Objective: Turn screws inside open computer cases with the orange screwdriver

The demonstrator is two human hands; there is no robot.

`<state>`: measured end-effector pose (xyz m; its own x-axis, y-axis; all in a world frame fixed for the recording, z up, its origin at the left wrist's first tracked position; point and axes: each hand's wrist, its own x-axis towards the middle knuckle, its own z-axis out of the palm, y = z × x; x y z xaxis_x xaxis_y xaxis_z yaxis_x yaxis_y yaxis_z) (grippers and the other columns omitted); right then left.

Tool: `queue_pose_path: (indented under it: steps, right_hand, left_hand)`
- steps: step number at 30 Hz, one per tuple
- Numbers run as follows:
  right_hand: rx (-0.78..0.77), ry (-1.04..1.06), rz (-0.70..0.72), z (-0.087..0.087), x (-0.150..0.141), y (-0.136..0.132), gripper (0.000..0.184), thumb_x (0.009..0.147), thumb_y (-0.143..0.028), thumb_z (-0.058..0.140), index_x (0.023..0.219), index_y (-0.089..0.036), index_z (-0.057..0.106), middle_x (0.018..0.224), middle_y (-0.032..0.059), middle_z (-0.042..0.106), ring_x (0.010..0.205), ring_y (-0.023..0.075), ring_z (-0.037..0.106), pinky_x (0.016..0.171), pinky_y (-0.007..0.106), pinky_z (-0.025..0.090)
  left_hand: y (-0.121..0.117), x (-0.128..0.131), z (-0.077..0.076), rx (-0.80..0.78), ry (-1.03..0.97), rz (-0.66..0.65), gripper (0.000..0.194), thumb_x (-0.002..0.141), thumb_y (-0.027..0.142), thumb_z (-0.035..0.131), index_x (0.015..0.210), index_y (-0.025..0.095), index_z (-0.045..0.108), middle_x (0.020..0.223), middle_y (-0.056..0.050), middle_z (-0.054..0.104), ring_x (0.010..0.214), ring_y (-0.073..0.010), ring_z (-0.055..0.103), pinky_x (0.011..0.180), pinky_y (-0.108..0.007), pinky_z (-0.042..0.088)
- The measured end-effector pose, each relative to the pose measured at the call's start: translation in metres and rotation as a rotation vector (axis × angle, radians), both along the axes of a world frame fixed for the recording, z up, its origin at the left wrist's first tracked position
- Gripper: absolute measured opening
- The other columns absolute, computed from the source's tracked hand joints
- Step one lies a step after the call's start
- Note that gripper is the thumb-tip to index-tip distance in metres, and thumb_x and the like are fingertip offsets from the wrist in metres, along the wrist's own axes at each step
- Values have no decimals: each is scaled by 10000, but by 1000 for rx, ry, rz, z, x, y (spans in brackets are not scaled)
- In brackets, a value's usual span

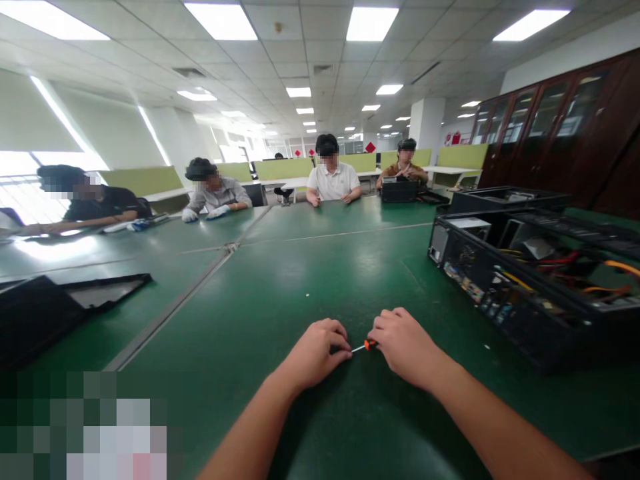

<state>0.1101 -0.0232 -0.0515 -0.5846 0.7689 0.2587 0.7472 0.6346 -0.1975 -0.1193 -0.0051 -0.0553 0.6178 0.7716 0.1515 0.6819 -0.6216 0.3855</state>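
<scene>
Okay, head view, as I see it from the room: right hand is clenched on the orange handle of a small screwdriver, just above or on the green table — exact contact unclear. Metal shaft points across to the left hand, which is half curled, thumb and fingertips right at the tip end; can't tell whether they pinch it. Screwdriver sits between both hands, roughly level, near the wearer's side of the table.

Off to the right, an open black computer case, lying down, cables showing, orange and red. Second black case just behind it. At left, a black panel, tilted. Small white speck on the tabletop, beyond the hands.

Four people around the far and left edges: dark shirt at far left, grey shirt with gloved hands on the table, white shirt opposite, brown top behind a black box. Green dividers behind, dark wooden cabinets along the right — ceiling lights on.
</scene>
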Motion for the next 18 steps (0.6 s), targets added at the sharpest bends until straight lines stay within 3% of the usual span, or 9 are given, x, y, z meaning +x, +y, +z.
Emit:
queue_pose_path:
  steps: [2, 5, 8, 12, 15, 18]
  right_hand:
    - [69, -80, -52, 12, 9, -24, 268, 799, 2, 478, 867, -173, 669, 887, 76, 666, 842, 245, 586, 757, 396, 416]
    - [132, 161, -177, 7, 29, -61, 257, 784, -4, 442, 901, -193, 570, 851, 48, 608, 738, 212, 553, 661, 352, 417]
    - [389, 447, -188, -23, 44, -82, 226, 780, -72, 450, 973, -173, 508, 814, 56, 589, 722, 214, 561, 642, 344, 436]
    - [572, 377, -169, -61, 42, -89, 322, 810, -119, 467, 1128, -117, 516, 885, 111, 654, 755, 253, 614, 685, 397, 475]
    - [601, 349, -158, -70, 40, -98, 292, 833, -130, 487, 1120, -119, 538, 825, 93, 666, 682, 240, 621, 651, 392, 489]
    - [625, 456, -183, -66, 48, -113, 249, 844, -132, 538, 1093, -139, 548, 754, 49, 648, 590, 183, 594, 577, 321, 483]
  left_hand:
    - [0, 0, 10, -4, -87, 33, 200, 819, 384, 700, 965, 253, 739, 1116, -43, 652, 1060, -216, 597, 978, -362, 454]
    - [1, 16, 33, 32, -201, 68, 276, 872, 401, 633, 1089, 241, 689, 1163, -60, 634, 1088, -212, 597, 999, -372, 459]
    - [5, 57, 61, 123, -233, 5, 237, 920, 337, 565, 1102, 233, 673, 1134, -64, 648, 1079, -212, 603, 991, -383, 465]
    - [17, 125, 91, 267, -231, -179, 279, 970, 350, 469, 1156, 225, 634, 1187, -64, 648, 1129, -205, 580, 1042, -382, 429]
    - [36, 155, 98, 363, -119, -345, 333, 1000, 389, 383, 1156, 214, 620, 1204, -58, 652, 1151, -206, 563, 1086, -401, 375]
    - [59, 166, 93, 456, -20, -386, 347, 1005, 385, 353, 1021, 187, 638, 1064, -67, 664, 1043, -205, 582, 1010, -376, 419]
